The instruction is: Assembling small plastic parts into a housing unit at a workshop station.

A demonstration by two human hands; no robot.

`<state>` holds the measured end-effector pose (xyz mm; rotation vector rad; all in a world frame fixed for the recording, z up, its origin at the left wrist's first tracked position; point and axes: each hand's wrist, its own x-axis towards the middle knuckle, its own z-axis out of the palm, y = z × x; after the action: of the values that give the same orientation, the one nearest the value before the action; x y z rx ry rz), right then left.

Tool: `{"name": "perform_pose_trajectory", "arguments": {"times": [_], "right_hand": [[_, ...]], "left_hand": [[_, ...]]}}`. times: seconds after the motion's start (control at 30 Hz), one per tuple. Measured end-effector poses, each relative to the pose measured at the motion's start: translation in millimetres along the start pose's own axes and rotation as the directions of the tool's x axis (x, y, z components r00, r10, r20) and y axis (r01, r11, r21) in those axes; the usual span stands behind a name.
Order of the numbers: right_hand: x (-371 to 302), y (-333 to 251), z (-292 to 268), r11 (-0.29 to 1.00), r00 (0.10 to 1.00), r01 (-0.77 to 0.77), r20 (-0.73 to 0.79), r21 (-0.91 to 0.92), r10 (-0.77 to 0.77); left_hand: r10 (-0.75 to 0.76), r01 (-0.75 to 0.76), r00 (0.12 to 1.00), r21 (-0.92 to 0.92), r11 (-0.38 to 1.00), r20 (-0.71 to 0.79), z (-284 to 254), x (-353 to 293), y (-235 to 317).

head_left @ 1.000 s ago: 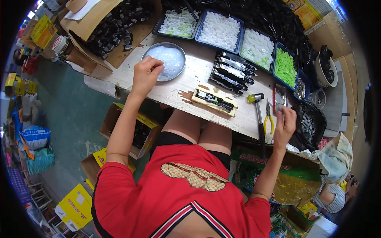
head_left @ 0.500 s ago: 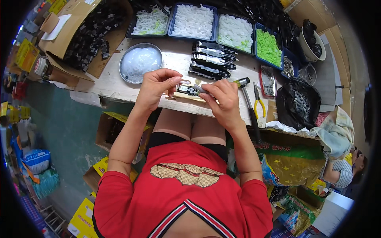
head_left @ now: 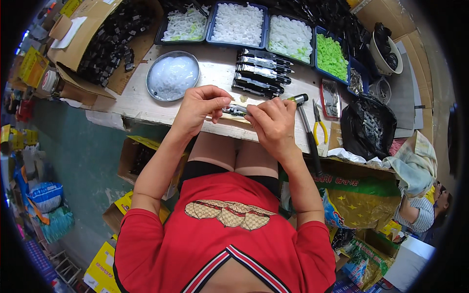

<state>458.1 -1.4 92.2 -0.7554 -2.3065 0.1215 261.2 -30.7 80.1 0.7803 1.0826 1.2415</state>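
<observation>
Both hands meet over a small black mechanism [head_left: 230, 112] in a pale block [head_left: 238, 117] at the workbench's [head_left: 217, 128] near edge.
The right hand [head_left: 274, 119] pinches a small grey part [head_left: 241, 108] above the mechanism; the left hand [head_left: 201, 108] has thumb and forefinger brought together, their contents indiscernible. Far side: stacked black assemblies [head_left: 261, 74]; right: hammer [head_left: 308, 132] and yellow-handled pliers [head_left: 320, 128].

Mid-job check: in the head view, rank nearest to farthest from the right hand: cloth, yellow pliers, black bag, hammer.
1. Hammer, just right of the right hand
2. Yellow pliers, right of the hammer
3. Black bag, farther right
4. Cloth, far right
</observation>
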Motion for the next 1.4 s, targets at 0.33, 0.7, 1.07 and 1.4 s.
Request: {"name": "perform_pose_trajectory", "arguments": {"times": [0.33,0.7,1.07,1.4], "right_hand": [[-12,5,5,0.999,0.999,-0.031,0.022,0.041,0.03],[-37,45,-15,0.701,0.794,-0.604,0.366,0.38,0.486],[-28,48,-6,0.704,0.794,-0.594,0.424,0.389,0.435],[-26,52,-3,0.678,0.773,-0.615,0.477,0.402,0.418]], "left_hand": [[-0.147,0.147,0.988,-0.001,0.989,0.051,11,3,-7],[0.537,-0.444,0.818,0.817,0.367,0.204,13,7,-45],[0.544,-0.414,0.81,0.87,0.268,0.218,21,13,-58],[0.521,-0.404,0.829,0.861,0.308,0.203,20,13,-59]]}}
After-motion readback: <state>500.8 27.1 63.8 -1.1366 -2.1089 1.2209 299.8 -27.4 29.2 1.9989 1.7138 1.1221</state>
